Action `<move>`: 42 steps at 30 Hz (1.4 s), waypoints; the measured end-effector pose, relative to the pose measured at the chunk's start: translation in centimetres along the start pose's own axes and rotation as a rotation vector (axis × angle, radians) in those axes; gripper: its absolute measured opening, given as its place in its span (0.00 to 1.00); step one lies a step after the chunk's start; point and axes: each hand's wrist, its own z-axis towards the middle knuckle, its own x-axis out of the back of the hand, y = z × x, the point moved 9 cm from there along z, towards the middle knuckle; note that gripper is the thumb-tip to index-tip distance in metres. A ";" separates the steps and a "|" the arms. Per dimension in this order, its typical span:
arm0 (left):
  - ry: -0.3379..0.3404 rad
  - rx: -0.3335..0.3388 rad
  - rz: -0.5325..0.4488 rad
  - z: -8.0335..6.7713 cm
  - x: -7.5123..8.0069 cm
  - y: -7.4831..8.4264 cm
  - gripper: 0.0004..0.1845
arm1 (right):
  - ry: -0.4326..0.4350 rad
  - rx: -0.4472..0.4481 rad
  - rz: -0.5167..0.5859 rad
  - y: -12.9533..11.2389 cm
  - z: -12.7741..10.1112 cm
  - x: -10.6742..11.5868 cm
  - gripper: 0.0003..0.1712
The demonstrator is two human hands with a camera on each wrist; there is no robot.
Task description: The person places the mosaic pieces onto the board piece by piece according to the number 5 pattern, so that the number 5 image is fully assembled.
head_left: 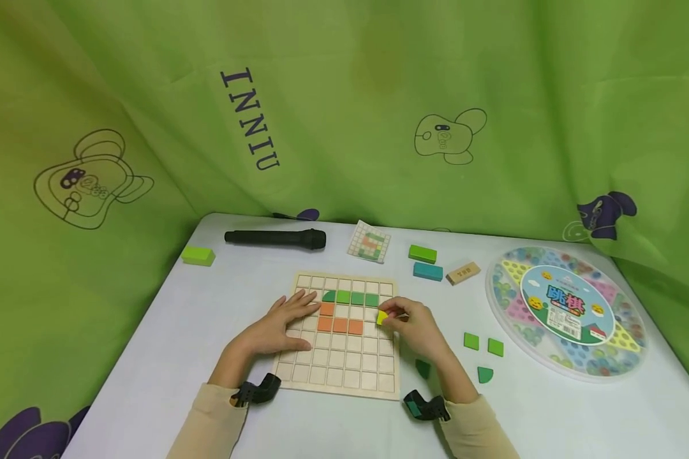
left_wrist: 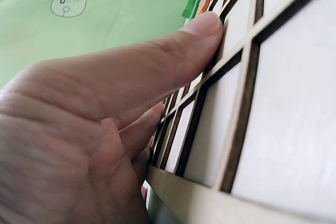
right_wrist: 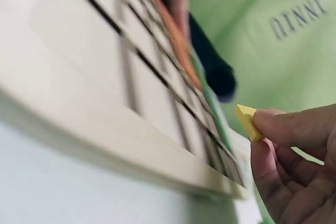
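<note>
Your left hand [head_left: 281,322] lies flat on the board [head_left: 340,373], fingers straight and spread over its left cells, thumb pressed on the grid lines in the left wrist view, holding it steady on the table [head_left: 166,331]. Your right hand [head_left: 416,325] pinches a yellow tile [head_left: 381,317] between thumb and fingertips, just above the board's right edge and level with the orange tiles [head_left: 339,320] that sit between your hands. The green row [head_left: 350,298] lies just beyond your fingertips. You look to be at the placing step, with the tile carried in and not yet seated. The next move would call for lowering it flat and square into an open cell near your right fingertips, edges lined up with the grid so it drops in without catching. In the right wrist view the tile [right_wrist: 247,121] is tilted, one corner pointing toward the board and up. It looks roughly square, so no long axis shows. Loose green pieces [head_left: 482,344] lie to the right of your right hand.
</note>
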 end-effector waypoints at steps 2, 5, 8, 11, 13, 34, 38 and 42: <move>0.006 0.002 0.001 -0.1 0.1 0.1 0.44 | -0.028 0.009 -0.015 -0.2 0.1 -1.2 0.11; 0.011 -0.005 0.000 -0.1 0.2 0.2 0.44 | -0.053 0.043 -0.042 -0.4 0.2 -2.3 0.10; 0.003 -0.007 -0.004 -0.1 0.2 0.3 0.44 | -0.057 0.073 -0.078 -0.4 0.1 -2.9 0.09; -0.008 0.000 -0.002 -0.1 0.1 0.2 0.44 | -0.047 0.092 -0.111 -0.5 0.1 -3.2 0.09; -0.007 0.003 -0.004 -0.1 0.1 0.2 0.44 | -0.037 0.098 -0.126 -0.6 0.0 -3.2 0.09; 0.003 -0.004 -0.009 -0.2 -0.1 0.3 0.44 | -0.061 0.080 -0.015 0.4 -0.4 -1.0 0.17; 0.009 0.001 -0.011 -0.1 0.0 0.3 0.44 | -0.023 0.101 -0.053 1.5 -0.8 1.9 0.18; 0.000 0.000 -0.003 -0.1 0.1 0.4 0.44 | -0.009 0.090 -0.104 3.5 -1.8 4.7 0.19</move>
